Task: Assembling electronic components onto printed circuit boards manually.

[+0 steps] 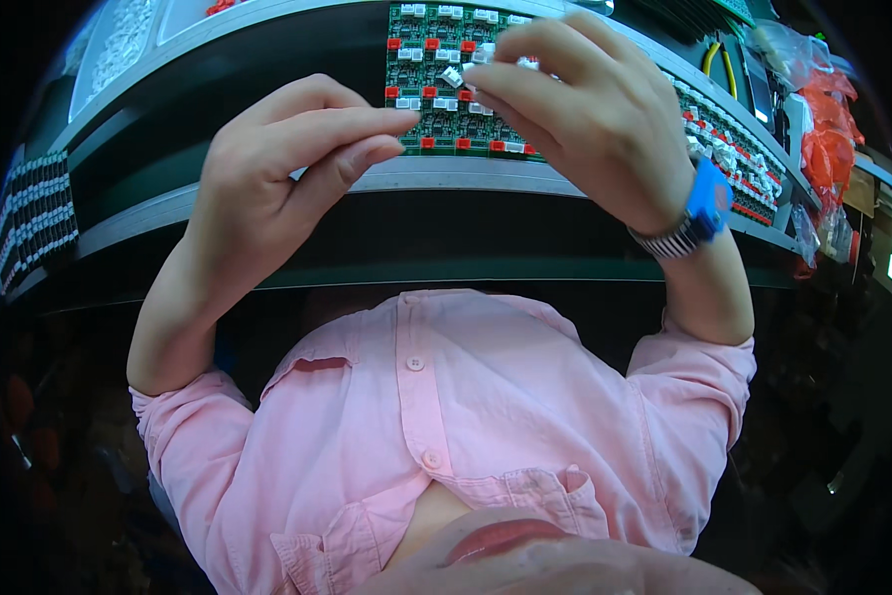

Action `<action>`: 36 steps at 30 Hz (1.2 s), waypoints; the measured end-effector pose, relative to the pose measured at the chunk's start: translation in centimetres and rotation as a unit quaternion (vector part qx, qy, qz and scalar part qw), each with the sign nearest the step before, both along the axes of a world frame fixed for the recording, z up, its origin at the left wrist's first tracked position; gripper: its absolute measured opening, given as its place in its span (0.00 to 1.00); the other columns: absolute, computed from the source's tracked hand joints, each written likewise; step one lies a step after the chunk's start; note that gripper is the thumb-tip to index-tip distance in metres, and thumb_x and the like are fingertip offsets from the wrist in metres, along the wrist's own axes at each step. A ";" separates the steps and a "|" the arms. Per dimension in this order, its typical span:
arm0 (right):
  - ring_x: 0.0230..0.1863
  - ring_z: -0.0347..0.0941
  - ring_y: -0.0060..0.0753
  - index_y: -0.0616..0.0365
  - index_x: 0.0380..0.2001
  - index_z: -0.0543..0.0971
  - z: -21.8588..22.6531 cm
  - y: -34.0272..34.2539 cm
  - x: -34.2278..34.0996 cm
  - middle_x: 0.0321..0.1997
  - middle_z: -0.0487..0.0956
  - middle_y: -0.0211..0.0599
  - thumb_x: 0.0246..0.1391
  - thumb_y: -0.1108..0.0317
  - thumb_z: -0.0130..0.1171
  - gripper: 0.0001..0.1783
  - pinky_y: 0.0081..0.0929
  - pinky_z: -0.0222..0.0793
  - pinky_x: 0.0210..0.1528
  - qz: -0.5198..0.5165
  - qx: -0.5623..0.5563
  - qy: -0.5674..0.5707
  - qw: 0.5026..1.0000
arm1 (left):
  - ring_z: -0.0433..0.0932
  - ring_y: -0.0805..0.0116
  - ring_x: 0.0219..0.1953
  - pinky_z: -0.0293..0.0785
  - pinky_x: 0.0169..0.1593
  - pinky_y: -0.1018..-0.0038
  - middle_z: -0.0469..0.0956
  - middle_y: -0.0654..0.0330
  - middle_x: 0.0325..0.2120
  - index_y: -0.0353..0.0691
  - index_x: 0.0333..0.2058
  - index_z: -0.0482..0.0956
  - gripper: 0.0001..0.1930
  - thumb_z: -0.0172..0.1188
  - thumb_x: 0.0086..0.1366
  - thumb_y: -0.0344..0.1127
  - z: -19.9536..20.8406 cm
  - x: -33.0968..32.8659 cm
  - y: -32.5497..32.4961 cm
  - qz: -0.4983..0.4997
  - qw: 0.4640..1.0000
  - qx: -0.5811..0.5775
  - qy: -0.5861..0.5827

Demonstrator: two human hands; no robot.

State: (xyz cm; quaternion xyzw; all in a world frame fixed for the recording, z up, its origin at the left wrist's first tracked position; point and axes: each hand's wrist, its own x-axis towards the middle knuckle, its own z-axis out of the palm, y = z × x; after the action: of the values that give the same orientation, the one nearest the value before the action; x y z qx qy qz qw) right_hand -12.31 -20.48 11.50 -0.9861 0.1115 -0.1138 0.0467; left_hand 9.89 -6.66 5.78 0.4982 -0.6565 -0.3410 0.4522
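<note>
A green circuit board panel (446, 124) with rows of small white and red connectors lies in front of me. My left hand (287, 149) is at its left edge, thumb and forefinger pinched together; whatever sits between them is hidden. Over the panel's right part is my right hand (595, 114), fingers curled and their tips closed at a small white connector (452, 76) that sits tilted above the rows. More white pieces show by these fingertips, partly covered by the hand. A blue wrist strap (706, 203) is on my right wrist.
A metal rail (466, 177) runs along the bench's near side. At the far left stand a tray of white parts (124, 50) and, lower, a stack of dark boards (37, 220). More populated boards (734, 159), yellow-handled pliers (721, 67) and red plastic bags (828, 129) are at the right.
</note>
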 end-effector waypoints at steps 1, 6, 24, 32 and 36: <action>0.33 0.73 0.29 0.57 0.33 0.81 -0.1 -0.1 0.4 0.32 0.79 0.30 0.50 0.73 0.64 0.05 0.22 0.69 0.33 -0.008 0.007 0.004 1.000 | 0.72 0.73 0.28 0.67 0.30 0.84 0.77 0.59 0.31 0.34 0.40 0.82 0.10 0.63 0.59 0.22 0.0 -0.1 -0.1 0.004 1.000 0.004 -0.017; 0.32 0.72 0.32 0.57 0.27 0.79 -0.7 -0.2 2.7 0.30 0.76 0.32 0.51 0.71 0.62 0.03 0.25 0.68 0.33 -0.041 0.043 0.022 0.998 | 0.74 0.71 0.30 0.69 0.31 0.80 0.78 0.61 0.31 0.34 0.38 0.82 0.08 0.63 0.58 0.23 -0.1 -0.6 0.1 0.035 0.996 -0.025 -0.077; 0.35 0.76 0.24 0.60 0.35 0.82 -0.4 0.3 -2.2 0.40 0.82 0.35 0.52 0.79 0.63 0.07 0.16 0.74 0.37 -0.150 0.334 -0.124 0.922 | 0.76 0.68 0.35 0.72 0.40 0.74 0.78 0.62 0.35 0.41 0.32 0.80 0.07 0.66 0.53 0.25 -1.4 -2.7 -0.8 0.077 0.936 -0.168 -0.298; 0.29 0.71 0.28 0.52 0.37 0.80 -1.8 1.7 -3.9 0.33 0.77 0.27 0.47 0.75 0.64 0.12 0.23 0.67 0.29 -0.150 0.359 -0.209 0.897 | 0.78 0.67 0.35 0.74 0.41 0.76 0.80 0.59 0.35 0.39 0.39 0.81 0.11 0.65 0.56 0.23 1.1 -1.7 -5.8 0.011 0.904 -0.225 -0.363; 0.33 0.74 0.28 0.57 0.41 0.80 -1.4 1.6 -4.7 0.37 0.80 0.32 0.47 0.81 0.64 0.16 0.21 0.71 0.33 -0.096 0.239 -0.108 0.960 | 0.76 0.65 0.37 0.73 0.42 0.75 0.79 0.59 0.35 0.40 0.37 0.81 0.09 0.65 0.56 0.25 0.2 -1.9 -6.5 0.006 0.941 -0.185 -0.284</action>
State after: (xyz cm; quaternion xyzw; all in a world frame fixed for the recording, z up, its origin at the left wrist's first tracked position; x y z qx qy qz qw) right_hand -17.00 -18.86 10.07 -0.9126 0.2243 -0.1938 0.2815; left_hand 7.98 -13.12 5.97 0.4859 -0.8061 -0.0553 0.3332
